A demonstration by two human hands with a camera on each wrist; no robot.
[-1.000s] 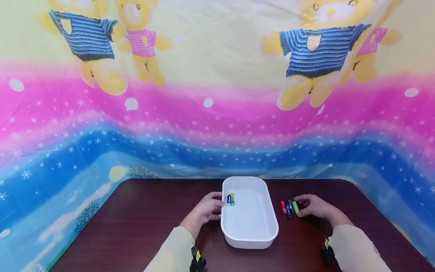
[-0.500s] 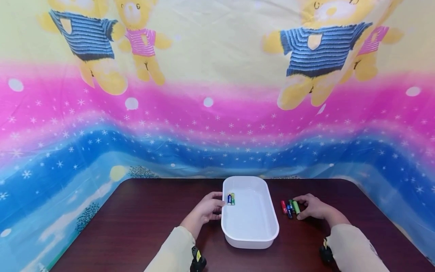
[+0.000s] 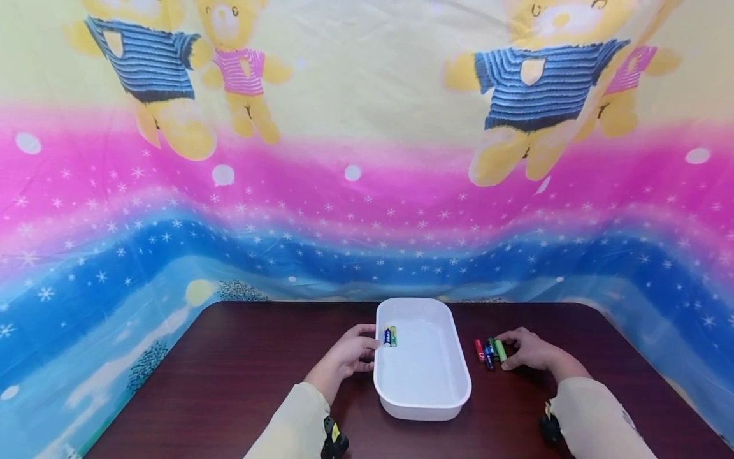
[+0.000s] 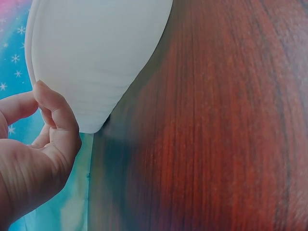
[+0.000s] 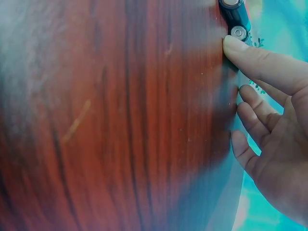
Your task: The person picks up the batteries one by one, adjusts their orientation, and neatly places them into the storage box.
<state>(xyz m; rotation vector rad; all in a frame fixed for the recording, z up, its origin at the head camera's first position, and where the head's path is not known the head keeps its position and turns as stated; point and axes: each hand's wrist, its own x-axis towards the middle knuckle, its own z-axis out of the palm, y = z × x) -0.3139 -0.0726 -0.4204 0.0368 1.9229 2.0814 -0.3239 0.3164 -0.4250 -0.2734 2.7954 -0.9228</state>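
In the head view my left hand (image 3: 354, 350) grips the left rim of a white plastic tray (image 3: 424, 405), with fingertips at its edge. The left wrist view shows curled fingers against the tray wall (image 4: 96, 57). Inside lie two batteries side by side, a blue one (image 3: 387, 336) and a green-yellow one (image 3: 393, 336). Right of the tray my right hand (image 3: 530, 349) pinches a light green battery (image 3: 501, 351) end to end between thumb and finger. Touching or close beside it are a dark blue battery (image 3: 489, 356), a red battery (image 3: 479, 350) and a dark green one, partly hidden.
The dark wooden table (image 3: 246, 382) has rounded far corners. A printed cloth (image 3: 367, 191) with bears and snowflakes hangs behind and around it. A black wrist camera sits on each sleeve.
Hardly anything differs. My right hand has stayed at the light green battery, and the left hand has kept its place on the tray.
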